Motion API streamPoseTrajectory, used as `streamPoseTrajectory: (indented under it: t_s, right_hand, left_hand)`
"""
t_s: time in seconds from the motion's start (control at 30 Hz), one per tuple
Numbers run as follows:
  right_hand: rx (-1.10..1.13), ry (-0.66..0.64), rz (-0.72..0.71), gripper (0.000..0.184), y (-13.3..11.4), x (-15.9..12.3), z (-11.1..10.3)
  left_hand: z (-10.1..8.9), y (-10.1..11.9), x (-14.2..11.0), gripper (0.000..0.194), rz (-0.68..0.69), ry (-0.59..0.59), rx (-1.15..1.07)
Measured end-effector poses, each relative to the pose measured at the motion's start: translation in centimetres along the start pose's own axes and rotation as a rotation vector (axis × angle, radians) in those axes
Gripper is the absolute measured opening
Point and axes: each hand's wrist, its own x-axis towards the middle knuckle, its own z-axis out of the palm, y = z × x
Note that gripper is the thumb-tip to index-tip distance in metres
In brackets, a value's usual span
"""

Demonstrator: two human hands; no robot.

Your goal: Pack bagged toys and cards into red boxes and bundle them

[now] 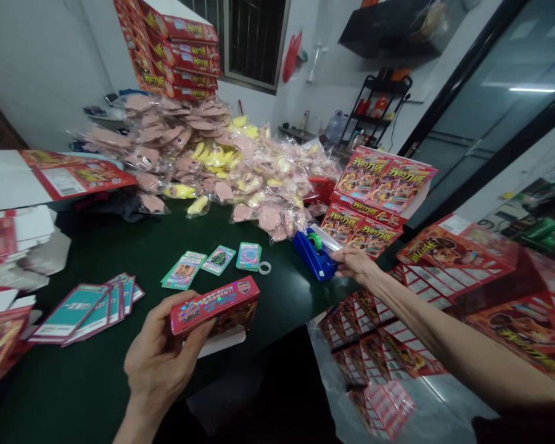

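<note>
Your left hand (160,357) clamps a red printed carton (214,306) above the dark green worktop (97,364). Your right hand (357,265), fingers together, lies just beside the blue tape dispenser (315,254), with loose trading cards (184,269) beyond.

Red printed carton (215,305), foil-bright strip across its top face, lies tilted across the left hand (157,364), gripped between thumb and curled fingers (166,314); white card flap shows below it. Blue tape dispenser (315,256), clear roll on green core, stands just ahead of the right hand's (356,265) fingertips (341,259); contact cannot be told.
</note>
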Motion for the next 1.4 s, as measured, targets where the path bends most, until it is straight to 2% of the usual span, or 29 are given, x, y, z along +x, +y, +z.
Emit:
streamPoseTrajectory:
  t_s: [0.1, 0.2, 0.3, 0.47, 0.6, 0.7, 0.77, 0.87, 0.97, 1.03, 1.13, 1.2, 1.4]
  right_hand:
    - [0.084, -0.002, 0.086, 0.019, 0.6, -1.1, 0.4]
    - [0.193, 0.07, 0.048, 0.014, 1.8, -2.7, 0.8]
    - [0.246, 0.14, -0.013, 0.019, 3.6, -3.8, 1.4]
    - [0.117, 0.161, -0.059, 0.018, 5.5, -3.4, 2.1]
    - [-0.04, 0.189, -0.192, 0.019, 5.5, -4.0, 2.0]
    - [-0.11, 0.184, -0.326, 0.022, 4.4, -6.9, 2.6]
    - [-0.124, 0.112, -0.405, 0.017, 3.0, -9.8, 3.4]
    - [-0.128, -0.075, -0.554, 0.008, -0.5, -14.7, 5.2]
    - [-0.007, -0.16, -0.687, 0.008, -4.7, -18.8, 7.4]
    - [0.176, -0.238, -0.638, 0.027, -7.1, -20.6, 9.0]
    - [0.428, -0.394, -0.446, 0.066, -8.9, -21.9, 10.9]
    - [0.525, -0.43, -0.356, 0.069, -9.2, -22.1, 11.9]
    - [0.624, -0.41, -0.211, 0.06, -8.8, -22.0, 13.7]
  left_hand:
    - [0.0, 0.0, 0.0, 0.04, -0.009, 0.003, -0.006]
    - [0.1, 0.1, 0.1, 0.04, -0.011, 0.008, 0.0]
    - [0.3, 0.3, 0.2, 0.037, -0.007, 0.016, 0.032]
    - [0.5, 0.5, 0.3, 0.032, 0.0, 0.042, 0.073]
    - [0.4, 0.4, 0.2, 0.034, -0.036, 0.044, 0.057]
    - [0.3, 0.6, 0.0, 0.037, -0.09, 0.039, 0.054]
    - [0.3, 0.7, -0.1, 0.04, -0.096, 0.027, 0.056]
    - [0.2, 0.9, -0.2, 0.04, -0.082, 0.031, 0.065]
    - [0.2, 0.9, -0.2, 0.04, -0.073, 0.025, 0.057]
    - [0.2, 0.7, -0.1, 0.042, -0.081, 0.009, 0.013]
    - [0.1, 0.2, -0.1, 0.047, -0.085, -0.015, -0.05]
    - [0.0, 0.0, -0.1, 0.048, -0.058, -0.03, -0.036]
    - [-0.2, 0.5, 0.2, 0.041, 0.098, -0.05, 0.037]
